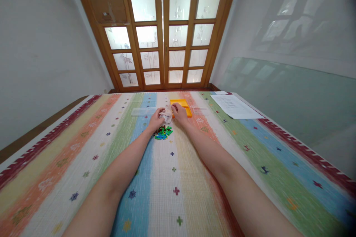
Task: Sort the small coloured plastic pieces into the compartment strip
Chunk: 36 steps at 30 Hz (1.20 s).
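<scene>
My left hand is closed around the side of a small clear plastic container, tilted above the cloth; whether it is a box or a bag is hard to tell. Just right of it, my right hand has its fingers pinched together at the container's edge. What sits in that pinch, if anything, is too small to make out. Below my left hand lies a pile of small green, blue and dark brown pieces. An orange-yellow tray with compartments rests behind my right hand, partly hidden by it.
A clear, flat plastic lid or case lies left of my hands. Printed paper sheets lie at the far right of the table. A striped, patterned tablecloth covers the table. Beyond stand wooden doors with glass panes.
</scene>
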Motion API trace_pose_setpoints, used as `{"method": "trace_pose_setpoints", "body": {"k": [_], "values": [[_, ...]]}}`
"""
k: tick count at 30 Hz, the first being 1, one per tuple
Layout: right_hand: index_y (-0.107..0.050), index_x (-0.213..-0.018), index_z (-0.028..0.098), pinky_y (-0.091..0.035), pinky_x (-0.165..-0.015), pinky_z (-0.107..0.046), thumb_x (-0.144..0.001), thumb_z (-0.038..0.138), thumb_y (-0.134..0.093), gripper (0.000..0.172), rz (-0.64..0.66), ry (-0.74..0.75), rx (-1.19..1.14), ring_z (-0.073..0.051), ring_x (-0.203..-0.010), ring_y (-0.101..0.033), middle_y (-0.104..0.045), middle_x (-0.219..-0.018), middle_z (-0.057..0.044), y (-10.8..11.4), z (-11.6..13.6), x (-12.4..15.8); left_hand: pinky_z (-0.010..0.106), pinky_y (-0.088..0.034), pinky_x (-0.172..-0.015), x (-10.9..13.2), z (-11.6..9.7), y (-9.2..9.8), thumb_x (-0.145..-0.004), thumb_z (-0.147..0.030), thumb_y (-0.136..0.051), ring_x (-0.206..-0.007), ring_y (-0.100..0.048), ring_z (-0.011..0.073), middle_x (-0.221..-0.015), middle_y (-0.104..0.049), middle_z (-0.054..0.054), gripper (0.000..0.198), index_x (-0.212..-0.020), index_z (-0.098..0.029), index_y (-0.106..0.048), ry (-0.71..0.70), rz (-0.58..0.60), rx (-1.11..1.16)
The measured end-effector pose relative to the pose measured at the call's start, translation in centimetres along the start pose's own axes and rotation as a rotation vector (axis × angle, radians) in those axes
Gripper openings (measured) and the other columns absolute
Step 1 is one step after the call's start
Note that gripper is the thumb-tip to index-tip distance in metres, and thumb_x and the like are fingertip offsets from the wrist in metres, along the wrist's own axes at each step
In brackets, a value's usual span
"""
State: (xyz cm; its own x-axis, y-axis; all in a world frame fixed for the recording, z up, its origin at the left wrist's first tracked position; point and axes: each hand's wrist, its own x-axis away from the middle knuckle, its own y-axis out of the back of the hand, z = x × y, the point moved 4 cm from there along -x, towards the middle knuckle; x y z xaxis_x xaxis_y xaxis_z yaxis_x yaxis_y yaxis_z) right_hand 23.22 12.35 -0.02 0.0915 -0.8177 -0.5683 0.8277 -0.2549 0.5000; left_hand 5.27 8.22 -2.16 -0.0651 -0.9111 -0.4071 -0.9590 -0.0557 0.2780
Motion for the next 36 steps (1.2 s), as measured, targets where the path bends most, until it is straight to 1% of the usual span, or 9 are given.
{"method": "trace_pose_setpoints", "body": {"k": [5, 8, 13, 17, 20, 24, 28, 31, 36], "values": [[-0.064, -0.126, 0.019, -0.051, -0.092, -0.036, -0.104, 0.037, -0.047, 0.033, -0.038, 0.056, 0.032, -0.024, -0.102, -0.064, -0.068, -0.122, -0.013, 0.1, 0.4, 0.1, 0.036, -0.057, -0.093, -0.3, 0.4, 0.2, -0.072, -0.009, -0.054, -0.100, -0.068, 0.0188, -0.131, -0.065, 0.010, 0.071, -0.142, -0.019, -0.057, 0.026, -0.045, 0.049], [-0.065, -0.125, 0.018, -0.049, -0.100, -0.038, -0.105, 0.034, -0.048, 0.031, -0.056, 0.122, 0.083, -0.026, -0.114, -0.061, -0.065, -0.124, -0.014, 0.4, 1.0, 0.4, 0.033, -0.056, -0.091, -0.4, 0.5, 0.7, -0.074, -0.011, -0.056, -0.094, -0.067, 0.0160, -0.130, -0.065, 0.009, 0.071, -0.145, -0.021, -0.055, 0.078, -0.110, 0.007], [-0.070, -0.113, 0.022, -0.048, -0.102, -0.038, -0.103, 0.030, -0.055, 0.020, 0.068, 0.254, 0.115, -0.025, -0.113, -0.060, -0.066, -0.116, -0.011, 0.3, 2.6, 1.3, 0.029, -0.056, -0.085, -0.5, 0.8, 1.5, -0.079, -0.015, -0.059, -0.083, -0.066, 0.0130, -0.131, -0.064, 0.009, 0.069, -0.147, -0.021, -0.053, 0.136, -0.200, -0.039], [-0.071, -0.115, 0.024, -0.047, -0.103, -0.038, -0.100, 0.029, -0.062, 0.018, 0.169, 0.344, 0.128, -0.025, -0.117, -0.058, -0.065, -0.121, -0.010, -0.1, 3.5, 1.8, 0.027, -0.055, -0.082, -0.6, 1.2, 1.6, -0.081, -0.018, -0.062, -0.079, -0.066, 0.0115, -0.133, -0.064, 0.010, 0.069, -0.149, -0.021, -0.051, 0.144, -0.205, -0.032], [-0.072, -0.112, 0.024, -0.046, -0.104, -0.038, -0.100, 0.025, -0.062, 0.015, 0.224, 0.384, 0.162, -0.025, -0.118, -0.057, -0.065, -0.119, -0.009, -0.7, 3.5, 1.8, 0.027, -0.056, -0.081, -0.6, 1.4, 1.5, -0.082, -0.018, -0.064, -0.079, -0.067, 0.0115, -0.136, -0.064, 0.011, 0.070, -0.151, -0.022, -0.050, 0.154, -0.195, -0.012], [-0.072, -0.105, 0.023, -0.046, -0.102, -0.038, -0.101, 0.022, -0.059, 0.013, 0.235, 0.384, 0.203, -0.025, -0.115, -0.057, -0.066, -0.113, -0.009, -1.0, 2.9, 1.6, 0.029, -0.056, -0.084, -0.5, 1.3, 1.5, -0.083, -0.018, -0.064, -0.079, -0.068, 0.0124, -0.141, -0.063, 0.011, 0.070, -0.151, -0.024, -0.050, 0.149, -0.179, -0.052], [-0.072, -0.103, 0.021, -0.046, -0.098, -0.037, -0.101, 0.020, -0.059, 0.013, 0.224, 0.357, 0.229, -0.025, -0.109, -0.057, -0.067, -0.112, -0.010, -0.8, 2.3, 1.5, 0.035, -0.055, -0.095, -0.4, 0.4, 2.0, -0.086, -0.017, -0.060, -0.089, -0.068, 0.0170, -0.142, -0.061, 0.013, 0.057, -0.142, -0.020, -0.058, 0.039, -0.213, -0.169], [-0.073, -0.102, 0.020, -0.047, -0.095, -0.037, -0.100, 0.019, -0.060, 0.013, 0.220, 0.311, 0.269, -0.025, -0.106, -0.058, -0.068, -0.111, -0.012, -0.6, 2.0, 1.4, 0.038, -0.053, -0.099, -0.4, 0.0, 2.9, -0.087, -0.016, -0.057, -0.099, -0.067, 0.0208, -0.135, -0.061, 0.014, 0.045, -0.132, -0.016, -0.064, -0.019, -0.282, -0.261], [-0.076, -0.098, 0.019, -0.047, -0.094, -0.038, -0.098, 0.019, -0.061, 0.015, 0.250, 0.246, 0.332, -0.026, -0.103, -0.060, -0.069, -0.107, -0.013, -0.9, 1.3, 1.3, 0.043, -0.047, -0.109, -0.5, 0.1, 4.5, -0.087, -0.015, -0.055, -0.110, -0.062, 0.0257, -0.121, -0.063, 0.012, 0.032, -0.116, -0.018, -0.070, 0.024, -0.348, -0.432]]}}
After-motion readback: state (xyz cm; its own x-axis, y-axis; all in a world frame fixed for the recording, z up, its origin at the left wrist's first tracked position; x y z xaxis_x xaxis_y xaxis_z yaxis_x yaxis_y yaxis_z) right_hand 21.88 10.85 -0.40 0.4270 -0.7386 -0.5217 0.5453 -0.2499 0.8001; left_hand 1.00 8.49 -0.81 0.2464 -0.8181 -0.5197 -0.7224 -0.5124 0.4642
